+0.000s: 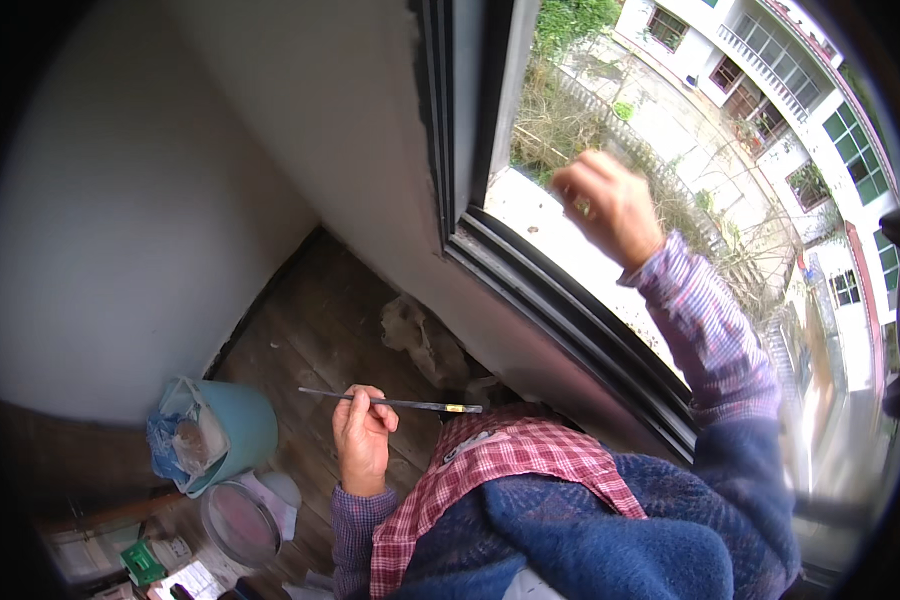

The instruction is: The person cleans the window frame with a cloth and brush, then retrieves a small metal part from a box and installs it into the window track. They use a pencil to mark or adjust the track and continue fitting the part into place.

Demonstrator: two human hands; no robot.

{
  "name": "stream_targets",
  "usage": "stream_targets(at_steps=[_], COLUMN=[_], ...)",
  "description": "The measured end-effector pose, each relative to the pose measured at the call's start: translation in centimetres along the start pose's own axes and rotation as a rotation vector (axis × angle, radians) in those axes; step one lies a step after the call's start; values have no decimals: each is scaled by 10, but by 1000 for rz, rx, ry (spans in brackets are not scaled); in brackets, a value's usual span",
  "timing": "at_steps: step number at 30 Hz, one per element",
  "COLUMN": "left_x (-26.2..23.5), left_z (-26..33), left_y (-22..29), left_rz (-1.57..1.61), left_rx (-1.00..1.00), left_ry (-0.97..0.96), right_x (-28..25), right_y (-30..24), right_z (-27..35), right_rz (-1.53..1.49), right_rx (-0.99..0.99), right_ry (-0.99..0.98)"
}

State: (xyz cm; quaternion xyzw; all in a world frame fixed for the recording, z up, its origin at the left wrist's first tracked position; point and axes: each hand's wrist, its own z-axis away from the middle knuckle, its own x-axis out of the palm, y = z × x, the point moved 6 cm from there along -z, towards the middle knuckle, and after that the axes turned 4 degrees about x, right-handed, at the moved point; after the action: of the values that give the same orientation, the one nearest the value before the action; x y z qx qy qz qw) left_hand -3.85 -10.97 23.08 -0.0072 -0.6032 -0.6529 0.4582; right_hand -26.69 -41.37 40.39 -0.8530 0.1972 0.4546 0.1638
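Observation:
My left hand [362, 440] is raised above the wooden floor, its fingers pinched around a thin dark paintbrush [410, 404]. The brush lies nearly level, with a gold band close to its right end, in front of my red checked apron [530, 445]. Through the open window, my right hand [610, 205] reaches out over the white ledge [530, 220]. Its fingers are curled together; whether something small sits between them is too blurred to tell. The dark window frame [560, 310] runs below my right forearm.
A light blue bucket [245, 430] lined with plastic stands on the floor at the left. Next to it are a round clear container [240, 525] and a green box [143, 563]. A crumpled pale bag [410, 330] lies by the wall. Outside are dry shrubs and white buildings [670, 60].

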Motion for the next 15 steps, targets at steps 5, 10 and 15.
stream_targets(at_steps=[5,10,15], left_x=[11,38,66], left_z=[-2,-3,2], left_y=[-6,-19,-17], left_rz=[22,12,8], left_rx=[-70,-131,-101], left_ry=[-80,-142,-221], right_x=[29,23,5], right_y=[73,17,6], right_z=[42,72,66], right_rz=[469,0,-134], right_rx=[177,73,99], right_ry=[-349,-260,-276])
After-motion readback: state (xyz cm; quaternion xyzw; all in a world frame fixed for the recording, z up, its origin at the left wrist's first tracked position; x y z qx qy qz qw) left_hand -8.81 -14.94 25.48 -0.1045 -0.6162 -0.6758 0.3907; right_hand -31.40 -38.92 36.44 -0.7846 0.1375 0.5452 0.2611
